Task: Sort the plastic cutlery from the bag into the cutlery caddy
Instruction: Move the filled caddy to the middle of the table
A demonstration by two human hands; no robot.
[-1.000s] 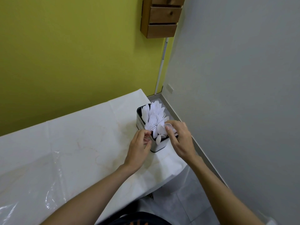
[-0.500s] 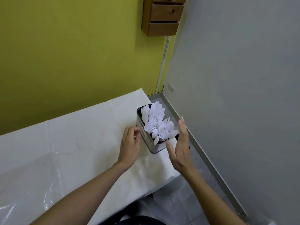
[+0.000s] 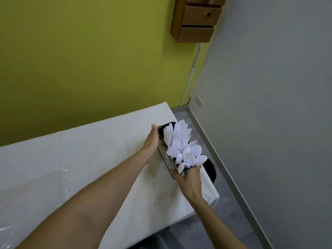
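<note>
White plastic cutlery (image 3: 180,146) stands heads-up in the caddy (image 3: 164,154), which is packed full: spoon bowls at the near end, fork tines in the middle, more pieces fanned at the far end. The caddy sits at the right edge of the surface (image 3: 86,159), just right of the frame's centre.

We judge the load light but loose and top-heavy. Each piece is thin and springy, and a tilt would spill the fan. The caddy's metal walls look stiff and smooth, perhaps slippery, so opposite walls held low down are the place to take it, keeping it upright.

The left hand (image 3: 150,143) lies flat along the left wall, stretched toward the far corner. The right hand (image 3: 188,180) grips the near end, its fingers (image 3: 193,170) curled round the rim just under the spoons.

Half a second ago both hands stood off the caddy, one on each side, the right one spread wide. Now both are on it.

A clear plastic sheet (image 3: 36,191), possibly the bag, lies on the surface at lower left. Wooden drawers (image 3: 195,20) hang at upper right.
</note>
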